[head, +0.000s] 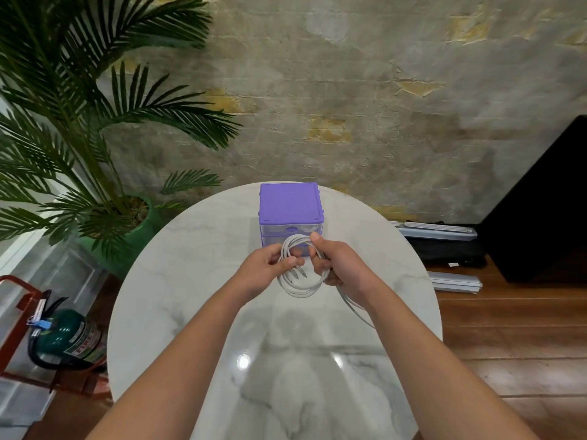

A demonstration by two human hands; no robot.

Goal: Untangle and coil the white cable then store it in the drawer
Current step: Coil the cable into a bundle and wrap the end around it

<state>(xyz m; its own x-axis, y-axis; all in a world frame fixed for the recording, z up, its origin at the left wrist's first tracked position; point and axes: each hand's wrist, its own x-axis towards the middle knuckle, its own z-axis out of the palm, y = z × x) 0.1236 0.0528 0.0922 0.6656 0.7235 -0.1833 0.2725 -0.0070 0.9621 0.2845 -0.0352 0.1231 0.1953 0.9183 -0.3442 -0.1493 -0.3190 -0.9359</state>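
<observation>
Above a round, glossy white marble table [178, 281], a thin white cable [298, 289] loops in several round coils. The left hand [265, 265] pinches the coils' left side, and the right hand [338, 265] curls around their right side, just before a small purple plastic drawer box [289, 203] with clear drawer fronts.

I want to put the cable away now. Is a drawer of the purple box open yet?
No, the drawers of the purple box look closed, and both hands, left hand and right hand, hold the white cable.
</observation>
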